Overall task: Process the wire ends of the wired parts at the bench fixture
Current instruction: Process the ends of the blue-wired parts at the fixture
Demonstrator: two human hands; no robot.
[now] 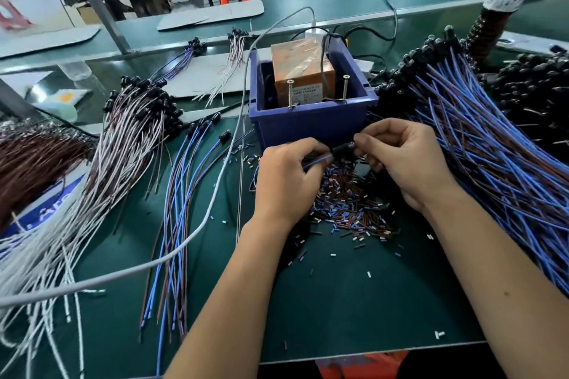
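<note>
Both hands meet just in front of the blue bin (311, 123) that stands on the green table (354, 301); between them is one wired part (343, 149), a small black body with blue and brown leads. The right hand (406, 163) pinches the black body between thumb and curled fingers; the left hand (288, 178) has its fingers curled round the leads, which run from the body leftward into the palm; the part is held clear of the table, close to the bin's front wall.

Inside the bin sits an orange block (303, 71) wrapped in clear film, with two upright screws (290, 92) at the bin's near rim; dark cables drop into the bin from behind.

Directly beneath the hands lies a heap of short cut insulation bits (351, 209), brown, blue and white, scattered outward over the table.

To the right of the right hand a large pile of blue-and-brown wired parts (492, 148) fans out, black bodies toward the far side; to the left of the left hand a smaller row of blue-and-brown parts (175, 209) lies with leads pointing toward the near edge; farther left lie white-leaded parts (101, 178) and a brown bundle (34, 157).

A grey cable (212, 209) curves across the table from the bin area to the left edge.
</note>
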